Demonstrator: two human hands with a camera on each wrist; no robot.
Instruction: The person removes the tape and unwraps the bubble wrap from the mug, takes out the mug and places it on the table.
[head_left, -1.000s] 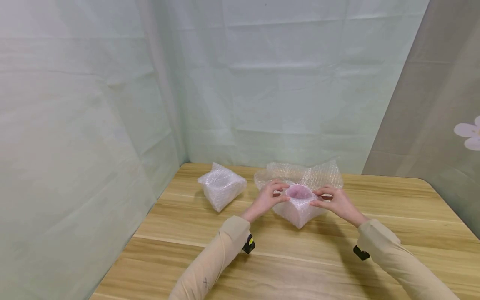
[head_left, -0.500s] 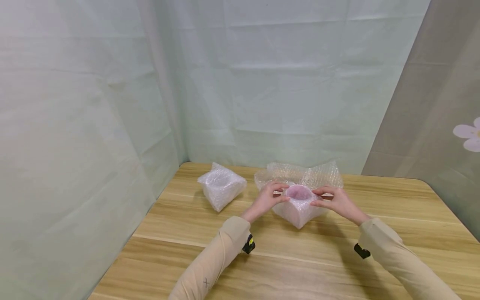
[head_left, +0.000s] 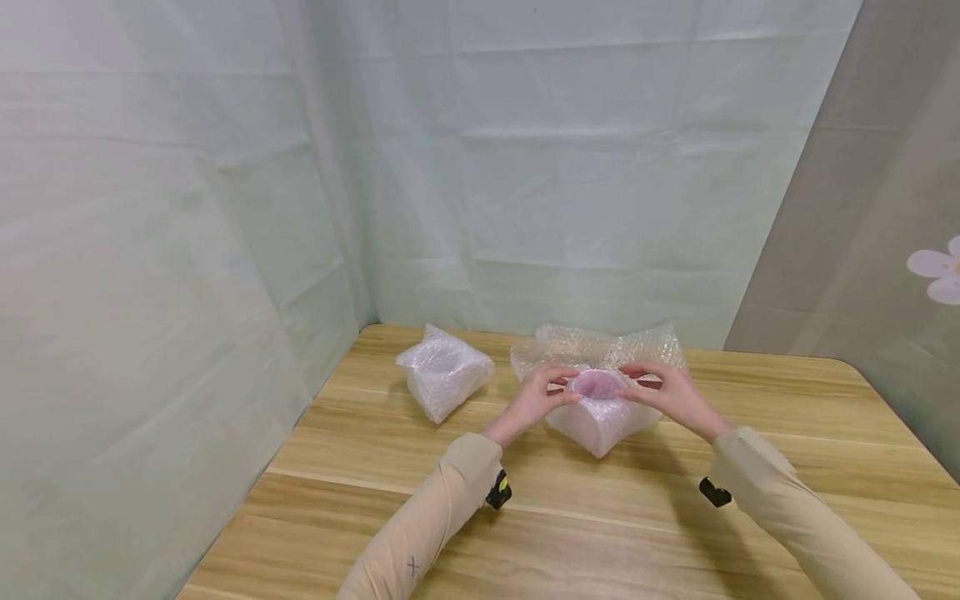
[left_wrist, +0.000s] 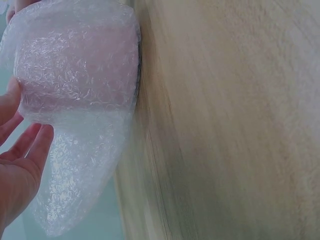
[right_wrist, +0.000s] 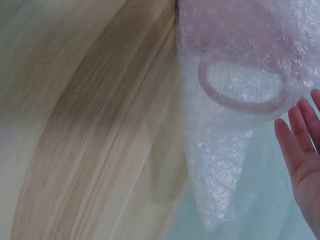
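Note:
A pink mug (head_left: 596,386) stands on the table, wrapped in clear bubble wrap (head_left: 596,429), its round mouth facing up. My left hand (head_left: 534,398) holds the wrap at the left of the rim between thumb and fingers. Opposite it, the thumb and fingers of my right hand (head_left: 671,396) span the wrap at the right of the rim. In the right wrist view, the mug's looped handle (right_wrist: 240,106) shows through the bubbles; the right fingers are fairly straight there, and the thumb is hidden. The left wrist view shows the left fingertips (left_wrist: 46,131) against the wrap.
A second bubble-wrapped bundle (head_left: 447,375) sits on the wooden table (head_left: 555,517) to the left. Behind the mug, a loose spread of bubble wrap (head_left: 645,346) reaches toward the table's back edge. Pale cloth (head_left: 562,183) hangs behind the table.
My right hand has shifted slightly left and up, its thumb and fingers now further over the mug's mouth. The left hand and the second bundle look almost unmoved.

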